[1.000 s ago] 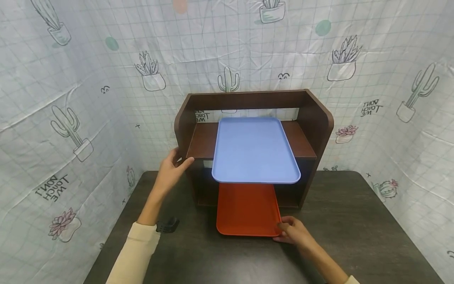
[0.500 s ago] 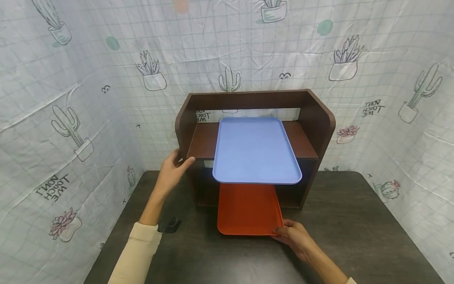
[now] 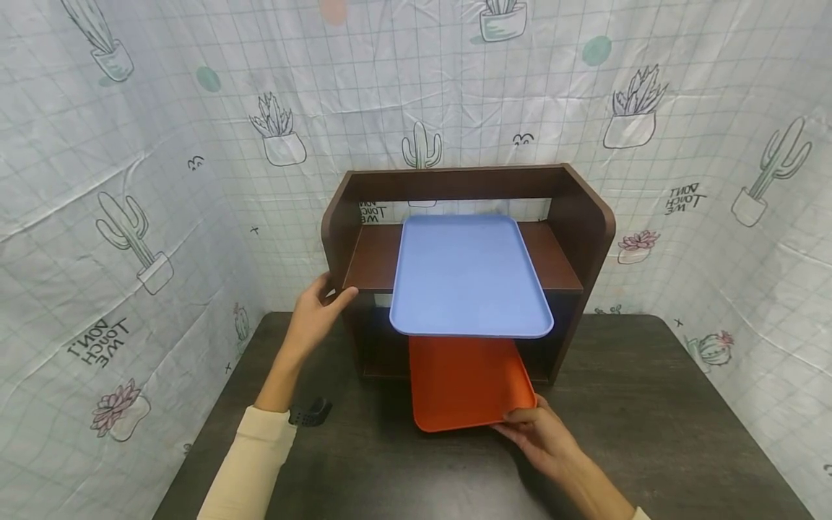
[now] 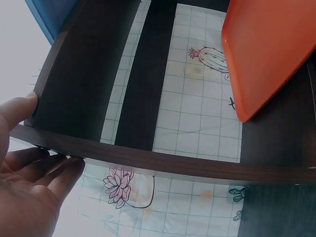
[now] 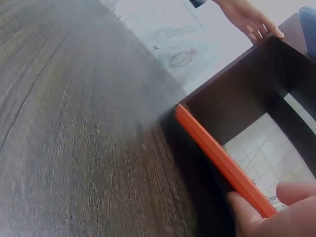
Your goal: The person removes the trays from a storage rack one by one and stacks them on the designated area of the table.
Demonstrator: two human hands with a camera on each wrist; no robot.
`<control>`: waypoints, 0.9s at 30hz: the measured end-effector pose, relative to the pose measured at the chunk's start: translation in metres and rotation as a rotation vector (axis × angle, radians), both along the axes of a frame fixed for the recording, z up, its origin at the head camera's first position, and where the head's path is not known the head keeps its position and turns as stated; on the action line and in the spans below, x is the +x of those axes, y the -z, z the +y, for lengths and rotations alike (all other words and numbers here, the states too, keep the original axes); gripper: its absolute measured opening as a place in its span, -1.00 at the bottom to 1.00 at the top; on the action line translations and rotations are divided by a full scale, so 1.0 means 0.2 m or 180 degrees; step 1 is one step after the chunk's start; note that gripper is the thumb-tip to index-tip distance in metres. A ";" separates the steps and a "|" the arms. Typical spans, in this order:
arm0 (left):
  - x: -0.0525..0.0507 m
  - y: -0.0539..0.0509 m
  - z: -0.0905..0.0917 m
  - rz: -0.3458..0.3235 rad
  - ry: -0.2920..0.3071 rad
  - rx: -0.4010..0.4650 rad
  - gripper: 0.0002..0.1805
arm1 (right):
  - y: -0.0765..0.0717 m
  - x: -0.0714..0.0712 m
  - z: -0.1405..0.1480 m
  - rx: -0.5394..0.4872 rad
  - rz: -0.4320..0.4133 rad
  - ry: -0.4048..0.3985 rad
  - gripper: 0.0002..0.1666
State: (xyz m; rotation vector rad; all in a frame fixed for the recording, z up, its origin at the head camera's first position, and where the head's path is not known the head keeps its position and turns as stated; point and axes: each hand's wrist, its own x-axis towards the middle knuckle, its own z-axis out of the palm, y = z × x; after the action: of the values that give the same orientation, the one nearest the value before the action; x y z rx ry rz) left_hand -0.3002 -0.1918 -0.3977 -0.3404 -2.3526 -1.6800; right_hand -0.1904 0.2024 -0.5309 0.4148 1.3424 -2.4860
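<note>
My left hand (image 3: 312, 318) grips the left side panel of a dark brown two-level shelf (image 3: 596, 227). In the left wrist view the thumb and fingers (image 4: 37, 170) lie on opposite sides of that panel. At the front right corner of an orange-red tray (image 3: 464, 386), my right hand (image 3: 546, 440) pinches the rim, thumb on top and fingers below. This tray reaches out of the lower level, its front edge slanting up to the right in the head view; the back part is hidden. A light blue tray (image 3: 469, 278) lies on the upper level and overhangs the front.
The shelf stands on a dark wooden table (image 3: 650, 404). A dark strap-like object (image 3: 316, 412) shows beside my left wrist. Behind and at both sides hangs a white gridded cloth (image 3: 195, 289) printed with cacti.
The orange-red tray has shifted to the right, and its front right corner now appears higher. My right hand moved with it, its thumb further over the rim. My left hand stays in place.
</note>
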 end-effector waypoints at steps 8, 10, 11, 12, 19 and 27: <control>0.01 0.00 0.00 -0.0024 0.0001 0.0024 -0.25 | -0.01 0.00 -0.01 -0.0283 0.0011 0.0169 -0.14; 0.01 0.00 0.00 -0.0014 0.0013 0.0032 -0.25 | 0.00 0.00 -0.01 -0.0328 -0.0002 0.0211 -0.23; 0.01 0.00 0.00 -0.0002 0.0014 0.0030 -0.25 | 0.01 0.00 -0.01 -0.0349 0.0005 0.0229 -0.28; 0.01 0.00 0.00 0.0007 0.0015 0.0026 -0.26 | 0.02 0.00 -0.01 -0.0369 0.0014 0.0247 -0.33; 0.00 0.00 0.00 0.0057 -0.0010 -0.0028 -0.25 | 0.01 0.03 -0.02 -0.0576 0.0068 0.0262 -0.39; 0.00 0.00 0.00 0.0042 -0.0015 -0.0087 -0.23 | 0.00 0.05 -0.05 -0.0336 0.0271 0.0261 -0.38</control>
State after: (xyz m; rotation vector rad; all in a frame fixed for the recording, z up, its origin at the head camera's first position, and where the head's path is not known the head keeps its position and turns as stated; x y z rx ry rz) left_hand -0.2993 -0.1927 -0.3979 -0.3496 -2.3670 -1.6398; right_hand -0.1809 0.1928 -0.5309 0.3506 1.2413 -2.6552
